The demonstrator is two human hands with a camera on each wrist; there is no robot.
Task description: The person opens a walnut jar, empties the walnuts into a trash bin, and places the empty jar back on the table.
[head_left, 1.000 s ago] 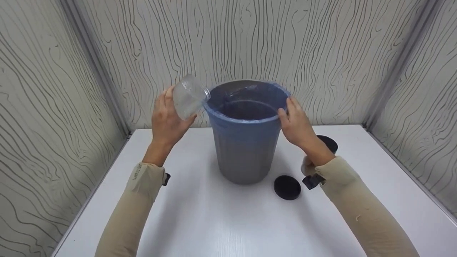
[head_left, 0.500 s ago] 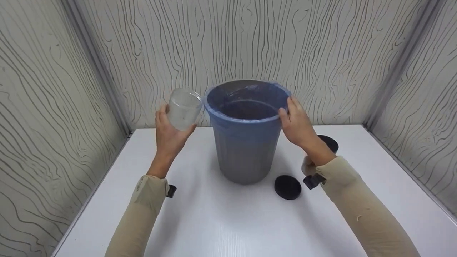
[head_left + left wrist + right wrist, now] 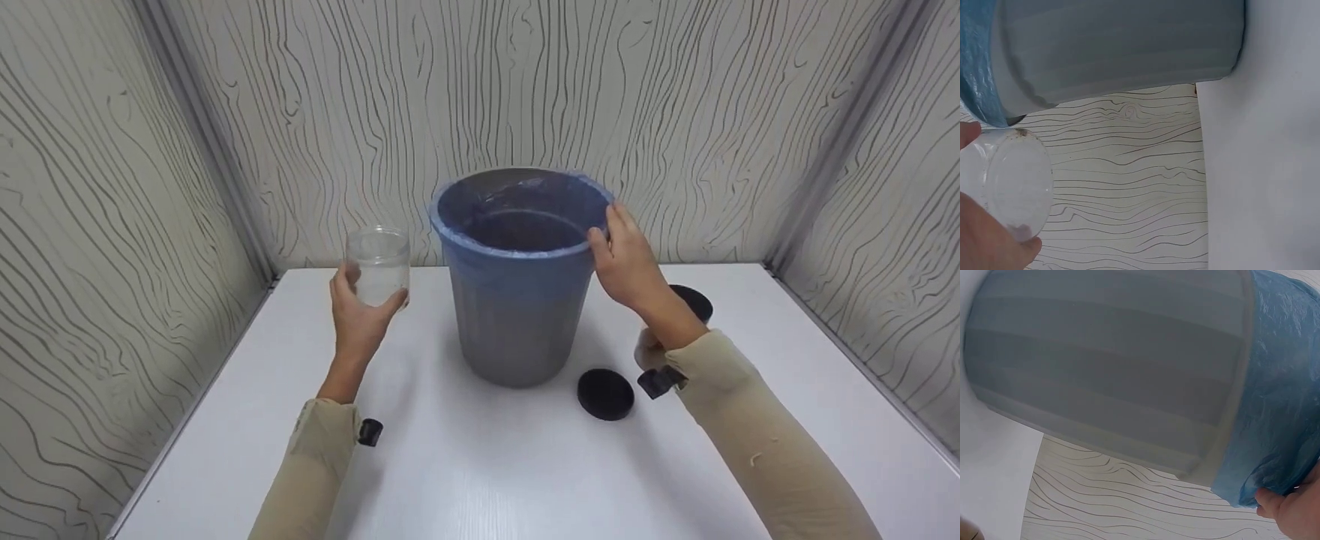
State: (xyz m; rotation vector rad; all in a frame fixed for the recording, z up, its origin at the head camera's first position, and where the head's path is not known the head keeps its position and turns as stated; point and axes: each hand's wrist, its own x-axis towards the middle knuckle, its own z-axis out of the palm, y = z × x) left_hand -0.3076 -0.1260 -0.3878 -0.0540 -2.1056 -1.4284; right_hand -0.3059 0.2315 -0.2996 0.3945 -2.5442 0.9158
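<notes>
My left hand (image 3: 361, 319) grips a clear plastic jar (image 3: 381, 262) by its lower part, left of the trash can. The jar is upright and its top is uncovered. In the left wrist view, brown specks mark the edge of the jar's base (image 3: 1021, 183). A grey trash can (image 3: 517, 330) stands upright on the table, lined with a blue bag (image 3: 517, 274) folded over its rim. At the can's right side my right hand (image 3: 630, 262) holds the rim through the bag, with a fingertip (image 3: 1266, 502) pressing the film. The can's bottom inside cannot be made out.
A round black lid (image 3: 605, 394) lies on the white table (image 3: 480, 465), right of the can's base. Behind my right wrist, a container with a black top (image 3: 691, 301) is partly hidden. Patterned walls (image 3: 517, 82) enclose the back and sides.
My left hand has come down and turned the jar from tilted, mouth toward the can's rim, to upright and apart from the can. My right hand stays on the rim.
</notes>
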